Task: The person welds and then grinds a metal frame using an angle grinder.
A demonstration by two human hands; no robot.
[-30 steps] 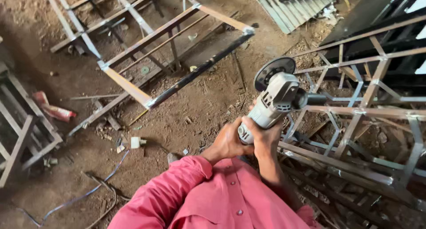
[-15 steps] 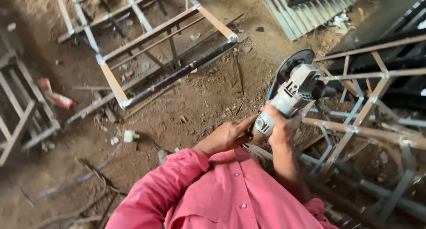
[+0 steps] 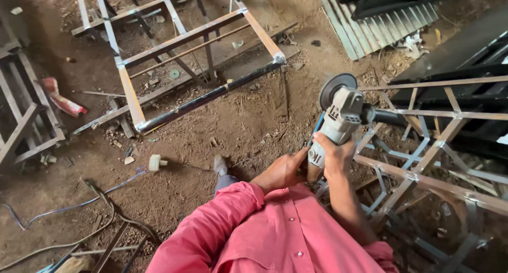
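I see my right hand (image 3: 334,155) wrapped tight around the grinder (image 3: 338,119), held up over the metal frame (image 3: 423,177), and my left hand (image 3: 283,169) curled at its back end. If the wheel (image 3: 334,87) bumps a bar, it could kick and slip from my hands.

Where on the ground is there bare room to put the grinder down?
Bare dirt lies between the frame and the person's shoe, right of the white block. Crowded: the lattice under the grinder, held by the right hand and left hand, and the cables at lower left.
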